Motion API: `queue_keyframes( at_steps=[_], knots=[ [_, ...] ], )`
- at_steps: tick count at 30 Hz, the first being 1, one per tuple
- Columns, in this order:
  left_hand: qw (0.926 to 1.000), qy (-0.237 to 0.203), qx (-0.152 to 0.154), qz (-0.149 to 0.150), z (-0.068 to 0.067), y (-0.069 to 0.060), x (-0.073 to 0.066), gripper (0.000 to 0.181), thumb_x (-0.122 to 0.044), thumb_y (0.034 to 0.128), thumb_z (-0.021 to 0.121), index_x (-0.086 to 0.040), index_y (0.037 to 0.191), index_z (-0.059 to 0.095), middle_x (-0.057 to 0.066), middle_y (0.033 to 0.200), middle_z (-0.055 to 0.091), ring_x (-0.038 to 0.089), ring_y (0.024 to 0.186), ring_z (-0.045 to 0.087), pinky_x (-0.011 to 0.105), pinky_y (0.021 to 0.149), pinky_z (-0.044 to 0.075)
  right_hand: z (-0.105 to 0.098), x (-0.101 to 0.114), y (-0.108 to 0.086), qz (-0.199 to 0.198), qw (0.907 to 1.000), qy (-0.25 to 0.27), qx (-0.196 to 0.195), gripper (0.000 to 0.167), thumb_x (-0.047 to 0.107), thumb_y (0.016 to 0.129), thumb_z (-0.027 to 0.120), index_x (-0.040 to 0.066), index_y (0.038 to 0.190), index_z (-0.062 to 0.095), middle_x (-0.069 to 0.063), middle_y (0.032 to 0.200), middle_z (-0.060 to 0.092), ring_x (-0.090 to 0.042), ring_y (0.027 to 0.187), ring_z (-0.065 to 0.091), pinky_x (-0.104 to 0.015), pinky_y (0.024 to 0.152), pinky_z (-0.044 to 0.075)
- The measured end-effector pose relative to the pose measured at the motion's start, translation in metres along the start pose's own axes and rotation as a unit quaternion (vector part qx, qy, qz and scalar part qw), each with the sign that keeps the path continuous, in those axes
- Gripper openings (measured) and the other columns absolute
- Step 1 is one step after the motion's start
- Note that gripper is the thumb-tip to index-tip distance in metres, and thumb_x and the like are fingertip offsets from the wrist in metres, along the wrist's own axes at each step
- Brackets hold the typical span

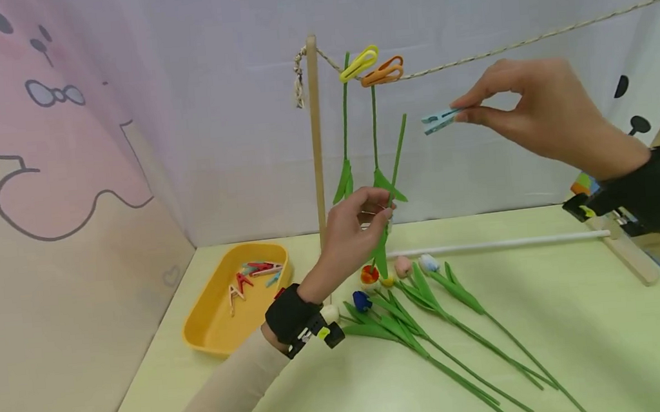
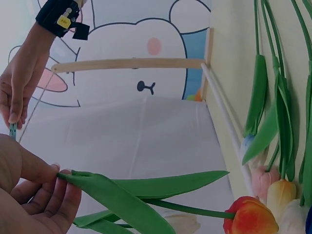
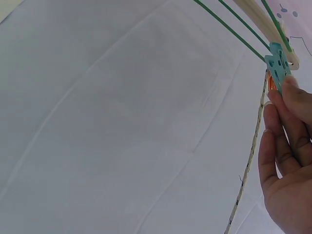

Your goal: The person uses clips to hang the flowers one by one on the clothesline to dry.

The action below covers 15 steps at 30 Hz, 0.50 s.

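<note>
My left hand pinches the green stem of an artificial tulip below the rope. Its red-orange bloom hangs downward in the left wrist view, and the stem's bare end points up. At the right, my right hand pinches a light blue clothespin between thumb and forefinger, apart from the stem. Along the rope, a yellow clothespin and an orange clothespin each clip a stem, with leaves hanging below. The blooms of these two are largely hidden behind my left hand.
An orange-yellow tray with several clothespins stands at the left. Several tulips lie on the pale green table, among them a blue tulip. A wooden post carries the rope's left end. Behind the flowers runs a white rod.
</note>
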<state>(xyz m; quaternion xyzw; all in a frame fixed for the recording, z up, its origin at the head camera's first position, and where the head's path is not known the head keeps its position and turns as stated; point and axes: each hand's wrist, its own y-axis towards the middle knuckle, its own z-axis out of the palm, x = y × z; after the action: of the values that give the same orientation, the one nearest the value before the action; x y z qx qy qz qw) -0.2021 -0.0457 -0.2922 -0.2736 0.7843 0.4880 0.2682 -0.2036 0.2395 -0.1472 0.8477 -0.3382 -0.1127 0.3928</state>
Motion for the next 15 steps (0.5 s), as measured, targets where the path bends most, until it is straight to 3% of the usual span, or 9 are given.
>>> queue_keyframes(
  at_steps=[6, 15],
  knots=[
    [0.9998, -0.010, -0.013, -0.005, 0.009, 0.021, 0.002, 0.024, -0.003, 0.1004, 0.065, 0.001, 0.124, 0.064, 0.014, 0.112, 0.071, 0.019, 0.100, 0.067, 0.025, 0.086, 0.055, -0.009, -0.005, 0.023, 0.008, 0.9997, -0.023, 0.002, 0.021, -0.001, 0.087, 0.079, 0.005, 0.107, 0.081, -0.007, 0.094, 0.074, 0.014, 0.090, 0.048, -0.014, 0.071, 0.037],
    [0.9989, -0.017, -0.031, -0.031, 0.016, 0.054, 0.001, 0.024, -0.001, 0.0996, 0.066, 0.002, 0.124, 0.066, 0.012, 0.113, 0.071, 0.020, 0.100, 0.068, 0.023, 0.086, 0.055, -0.019, -0.016, 0.056, 0.022, 0.9986, -0.041, 0.023, 0.018, 0.000, 0.094, 0.072, 0.000, 0.111, 0.078, -0.010, 0.098, 0.073, 0.004, 0.087, 0.046, -0.015, 0.076, 0.036]
  ],
)
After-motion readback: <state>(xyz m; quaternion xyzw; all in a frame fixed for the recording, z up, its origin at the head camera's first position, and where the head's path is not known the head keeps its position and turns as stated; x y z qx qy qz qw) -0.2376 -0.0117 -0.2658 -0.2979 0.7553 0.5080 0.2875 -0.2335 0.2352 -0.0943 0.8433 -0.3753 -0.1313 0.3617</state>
